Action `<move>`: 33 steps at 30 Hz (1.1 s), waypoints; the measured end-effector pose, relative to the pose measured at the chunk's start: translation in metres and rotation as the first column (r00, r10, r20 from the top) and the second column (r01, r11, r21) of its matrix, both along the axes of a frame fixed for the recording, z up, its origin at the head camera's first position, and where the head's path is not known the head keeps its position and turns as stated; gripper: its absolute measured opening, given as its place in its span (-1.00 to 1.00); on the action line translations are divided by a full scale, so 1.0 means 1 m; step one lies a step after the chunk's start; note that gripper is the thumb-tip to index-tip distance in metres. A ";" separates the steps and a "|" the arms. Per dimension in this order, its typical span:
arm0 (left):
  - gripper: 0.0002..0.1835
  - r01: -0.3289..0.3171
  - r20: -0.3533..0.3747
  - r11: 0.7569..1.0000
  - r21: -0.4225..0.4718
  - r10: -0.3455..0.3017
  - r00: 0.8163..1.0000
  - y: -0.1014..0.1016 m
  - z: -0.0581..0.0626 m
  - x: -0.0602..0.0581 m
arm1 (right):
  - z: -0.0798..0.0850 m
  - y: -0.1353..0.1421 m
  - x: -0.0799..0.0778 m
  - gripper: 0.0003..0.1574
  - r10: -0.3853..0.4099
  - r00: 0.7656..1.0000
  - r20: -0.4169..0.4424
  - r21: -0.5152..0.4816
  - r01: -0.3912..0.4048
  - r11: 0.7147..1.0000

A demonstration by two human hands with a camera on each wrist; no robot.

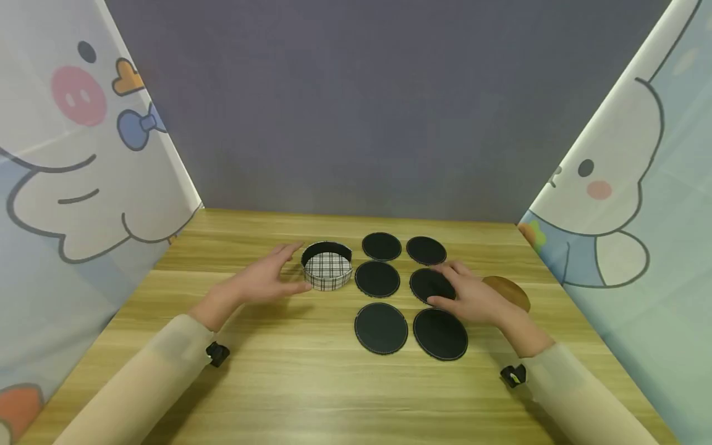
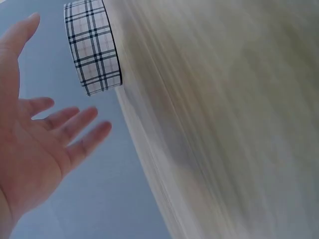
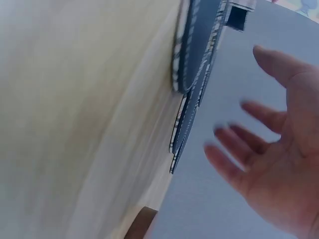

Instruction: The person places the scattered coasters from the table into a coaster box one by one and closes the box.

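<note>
A round holder (image 1: 328,283) with black-and-white plaid covering and a dark inner wall stands on the table. My left hand (image 1: 253,281) is spread at its left side, thumb and fingers apart around it. In the left wrist view, air shows between this hand (image 2: 42,144) and the holder's plaid wall (image 2: 93,47). Several round black coasters with stitched edges lie to its right in two columns. Over the right column my right hand (image 1: 473,296) hovers, holding nothing, its fingers over the middle coaster (image 1: 427,285). In the right wrist view the fingers are relaxed and apart.
A round brown object (image 1: 507,292) lies to the right, partly hidden by my right hand. A grey panel (image 1: 356,111) rises behind the wooden table (image 1: 311,383). Cartoon-printed curtains (image 1: 612,259) hang on both sides.
</note>
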State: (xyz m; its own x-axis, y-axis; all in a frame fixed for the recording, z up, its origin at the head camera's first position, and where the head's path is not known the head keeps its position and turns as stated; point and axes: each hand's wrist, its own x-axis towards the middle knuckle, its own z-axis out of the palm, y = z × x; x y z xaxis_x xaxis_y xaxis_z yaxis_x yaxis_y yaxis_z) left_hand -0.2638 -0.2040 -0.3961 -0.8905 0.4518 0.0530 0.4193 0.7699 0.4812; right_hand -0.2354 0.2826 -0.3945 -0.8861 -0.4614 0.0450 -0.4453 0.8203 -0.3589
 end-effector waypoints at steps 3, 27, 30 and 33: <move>0.28 0.007 0.045 0.998 0.062 -0.010 0.999 0.004 0.000 -0.005 | 0.002 0.006 0.005 -0.35 0.049 0.996 0.080 -0.102 -0.041 0.994; 0.35 -0.001 0.247 0.996 0.085 -0.020 0.969 0.017 -0.019 -0.058 | -0.009 0.023 0.025 -0.39 0.147 0.951 0.272 -0.157 -0.107 0.982; 0.34 -0.006 0.257 0.999 0.054 -0.008 0.966 0.019 -0.018 -0.058 | -0.009 0.024 0.025 -0.39 0.148 0.949 0.279 -0.154 -0.108 0.982; 0.34 -0.009 0.272 1.000 0.029 0.001 0.962 0.020 -0.018 -0.058 | -0.010 0.024 0.026 -0.38 0.150 0.947 0.286 -0.154 -0.109 0.982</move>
